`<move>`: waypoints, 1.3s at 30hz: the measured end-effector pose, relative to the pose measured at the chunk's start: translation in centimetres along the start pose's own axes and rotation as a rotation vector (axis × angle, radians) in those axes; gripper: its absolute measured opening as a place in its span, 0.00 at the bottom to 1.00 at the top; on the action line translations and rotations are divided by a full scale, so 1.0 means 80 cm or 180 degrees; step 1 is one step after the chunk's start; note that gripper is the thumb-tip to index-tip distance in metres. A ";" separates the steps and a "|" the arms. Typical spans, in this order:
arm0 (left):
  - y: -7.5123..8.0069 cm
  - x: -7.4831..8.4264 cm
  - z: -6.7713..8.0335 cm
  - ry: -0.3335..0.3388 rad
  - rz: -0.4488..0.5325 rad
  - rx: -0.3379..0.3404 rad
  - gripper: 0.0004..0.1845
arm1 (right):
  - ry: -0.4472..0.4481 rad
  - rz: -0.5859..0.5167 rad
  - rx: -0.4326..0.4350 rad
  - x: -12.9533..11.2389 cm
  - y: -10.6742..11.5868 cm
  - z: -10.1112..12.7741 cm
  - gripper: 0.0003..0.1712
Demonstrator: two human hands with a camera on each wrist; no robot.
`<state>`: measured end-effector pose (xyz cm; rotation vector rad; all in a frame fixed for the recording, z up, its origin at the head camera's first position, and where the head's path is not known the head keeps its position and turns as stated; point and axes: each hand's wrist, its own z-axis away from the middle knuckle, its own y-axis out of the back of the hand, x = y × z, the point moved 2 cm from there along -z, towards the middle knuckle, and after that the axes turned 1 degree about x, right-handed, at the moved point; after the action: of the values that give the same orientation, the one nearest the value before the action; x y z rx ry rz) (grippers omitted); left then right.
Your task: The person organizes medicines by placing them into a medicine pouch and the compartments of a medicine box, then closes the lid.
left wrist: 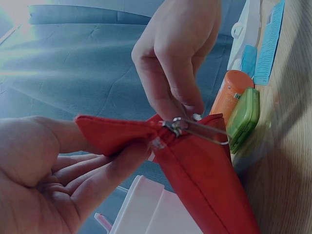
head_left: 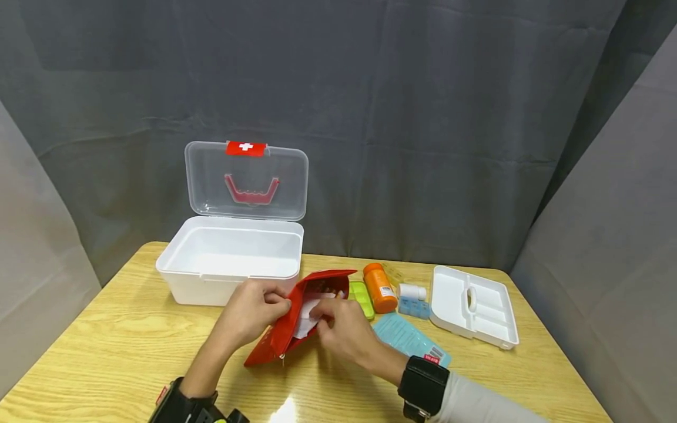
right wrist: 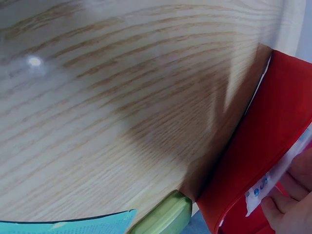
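Note:
A red zip pouch (head_left: 284, 329) is held up, tilted, over the table with its mouth spread. My left hand (head_left: 247, 311) pinches one edge of that mouth between thumb and fingers, close to the metal zipper pull seen in the left wrist view. At the opening, my right hand (head_left: 346, 332) pinches a white packet (right wrist: 270, 183) with small blue marks, partly inside the pouch. Other contents show behind it, too small to tell. The right fingertips are partly hidden by the pouch in the left wrist view.
Behind the pouch stands a white first-aid box (head_left: 211, 291), its clear lid (head_left: 285, 182) raised. To the right lie a green case (head_left: 362, 299), an orange bottle (head_left: 378, 285), a white bottle (head_left: 411, 291), a blue pill box (head_left: 414, 308), a light-blue packet (head_left: 404, 338) and a white tray (head_left: 449, 294).

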<state>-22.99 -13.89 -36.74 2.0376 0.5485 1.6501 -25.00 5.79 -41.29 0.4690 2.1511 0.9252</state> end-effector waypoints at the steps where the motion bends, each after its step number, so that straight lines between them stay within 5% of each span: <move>1: 0.000 0.000 0.000 0.0000 -0.0007 0.0004 0.06 | -0.0016 -0.0009 -0.0025 0.000 0.000 0.001 0.13; 18: 0.000 0.001 0.000 -0.0006 0.0014 0.0005 0.07 | -0.0067 -0.0041 -0.0182 -0.004 -0.004 0.007 0.13; 33: 0.001 0.001 0.000 0.0023 -0.0024 0.0023 0.07 | -0.0071 -0.0002 0.0387 0.002 0.014 0.006 0.12; 39: 0.002 0.002 0.001 0.0034 -0.0062 0.0031 0.07 | -0.0345 0.0136 0.0493 0.012 0.032 0.005 0.08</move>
<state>-22.86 -13.93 -36.53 2.0251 0.5794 1.6511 -25.24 8.22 -40.06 0.6292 2.1296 0.7415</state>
